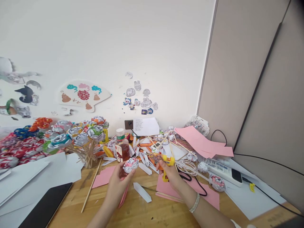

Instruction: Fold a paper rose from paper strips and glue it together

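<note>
My left hand (118,181) is closed around a small paper rose (130,164), white with pink edges, held up over the wooden table (142,212). My right hand (171,174) grips a yellow and orange glue gun (163,161), whose nozzle points left toward the rose. A bracelet circles my right wrist. Both hands hover above pink paper sheets (104,177) and a folded white paper strip (142,192).
Many paper roses on sticks (78,139) pile at the left. A small brown bottle (122,148), wooden skewers (91,186), pearl strings (188,165), a power strip (223,171), pink paper (204,142), white sheets and a dark tablet (45,207) crowd the table.
</note>
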Demonstrator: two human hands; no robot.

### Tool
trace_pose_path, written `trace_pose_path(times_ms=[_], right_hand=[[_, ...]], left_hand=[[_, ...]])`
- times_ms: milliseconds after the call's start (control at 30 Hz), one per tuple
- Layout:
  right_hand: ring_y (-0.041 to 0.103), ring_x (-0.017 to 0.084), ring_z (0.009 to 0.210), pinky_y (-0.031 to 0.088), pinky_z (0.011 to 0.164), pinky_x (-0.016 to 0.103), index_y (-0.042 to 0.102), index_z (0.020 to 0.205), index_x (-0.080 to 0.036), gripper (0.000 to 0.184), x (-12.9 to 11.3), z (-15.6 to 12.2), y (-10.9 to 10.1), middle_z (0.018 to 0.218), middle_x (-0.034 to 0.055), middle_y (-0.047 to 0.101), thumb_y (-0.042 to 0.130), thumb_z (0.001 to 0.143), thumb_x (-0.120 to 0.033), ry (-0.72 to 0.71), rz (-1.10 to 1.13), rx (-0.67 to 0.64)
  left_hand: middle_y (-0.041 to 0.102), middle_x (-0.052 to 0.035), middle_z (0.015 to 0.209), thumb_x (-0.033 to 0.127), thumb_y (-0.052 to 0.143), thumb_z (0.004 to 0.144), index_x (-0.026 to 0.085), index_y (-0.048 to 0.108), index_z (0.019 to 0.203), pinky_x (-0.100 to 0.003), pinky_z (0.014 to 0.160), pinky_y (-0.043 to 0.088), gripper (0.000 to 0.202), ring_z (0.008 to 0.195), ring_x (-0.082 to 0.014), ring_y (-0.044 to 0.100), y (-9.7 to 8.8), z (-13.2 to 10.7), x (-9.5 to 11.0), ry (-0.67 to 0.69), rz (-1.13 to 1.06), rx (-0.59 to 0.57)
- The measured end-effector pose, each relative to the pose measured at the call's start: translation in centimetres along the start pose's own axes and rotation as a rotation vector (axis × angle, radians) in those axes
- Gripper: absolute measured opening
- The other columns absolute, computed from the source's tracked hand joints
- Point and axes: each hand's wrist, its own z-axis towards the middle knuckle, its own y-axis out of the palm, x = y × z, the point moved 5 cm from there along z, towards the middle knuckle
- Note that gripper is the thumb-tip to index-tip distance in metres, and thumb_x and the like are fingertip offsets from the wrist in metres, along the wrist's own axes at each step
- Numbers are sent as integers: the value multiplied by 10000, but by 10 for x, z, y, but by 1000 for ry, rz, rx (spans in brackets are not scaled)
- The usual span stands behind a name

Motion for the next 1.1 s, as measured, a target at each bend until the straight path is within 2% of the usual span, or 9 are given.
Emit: trace_pose_path(times_ms=[200, 333, 467, 567, 733, 833, 933, 1000, 1100], right_hand=[[420, 117, 490, 340, 516, 264, 481, 526, -205, 522, -6, -3, 0, 507, -33, 464, 636, 674, -681, -16, -2, 96], [391, 111, 473, 311, 491, 254, 480, 517, -202, 529, -4, -3, -1, 485, -36, 443, 624, 678, -685, 18, -5, 89], [454, 124, 559, 356, 528, 250, 586, 607, -189, 468, -4, -2, -1, 634, 9, 575, 642, 688, -647, -36, -31, 64], [492, 131, 607, 376, 544, 242, 617, 660, -186, 446, 0, -2, 0, 685, 18, 607, 652, 693, -629, 8, -14, 17], [536, 132, 614, 396, 539, 234, 627, 814, -198, 399, 4, -5, 5, 762, 25, 637, 600, 761, -593, 102, 239, -49], [567, 151, 674, 438, 594, 257, 616, 835, -195, 270, 2, -2, 7, 824, 31, 647, 693, 697, -414, 94, 368, -78], [579, 172, 756, 461, 661, 283, 620, 844, -189, 263, 2, 1, 8, 896, 43, 653, 710, 603, -245, 89, 408, -114], [579, 179, 774, 465, 679, 292, 625, 851, -188, 248, 2, 1, 8, 935, 53, 655, 688, 619, -250, 88, 405, -122], [580, 176, 756, 468, 691, 303, 627, 879, -197, 232, 0, -1, 10, 955, 58, 652, 663, 706, -349, 74, 378, -140]], left_hand=[[687, -109, 972, 558, 716, 572, 167, 575, 978, -403, 786, 516, 581, 889, -283, 650, 1, -1, 4, -29, -17, 6], [688, -104, 963, 555, 721, 560, 172, 572, 967, -401, 768, 521, 579, 889, -287, 649, 1, -2, 4, -50, -31, 15], [683, -110, 993, 549, 710, 586, 168, 569, 993, -406, 779, 520, 576, 913, -292, 647, 2, -2, 1, -45, -18, -1], [681, -113, 984, 552, 695, 600, 159, 563, 1008, -409, 777, 517, 582, 893, -290, 650, 2, -2, 0, -33, 3, -15], [680, -111, 989, 537, 692, 603, 165, 563, 1004, -405, 768, 516, 562, 898, -290, 644, 2, -3, 4, -34, -1, -2], [687, -108, 993, 531, 707, 590, 172, 573, 990, -403, 762, 521, 554, 915, -293, 644, 2, -3, 5, -41, -17, 7], [690, -102, 981, 542, 709, 583, 172, 582, 986, -397, 756, 522, 562, 900, -289, 649, 1, -2, 3, -33, -6, 13], [690, -100, 972, 551, 705, 583, 171, 583, 985, -392, 750, 522, 566, 888, -284, 651, 1, -2, 2, -29, 0, 14], [691, -103, 973, 546, 711, 582, 171, 582, 994, -391, 741, 527, 572, 887, -287, 652, 2, -2, 2, -28, -12, 16]])
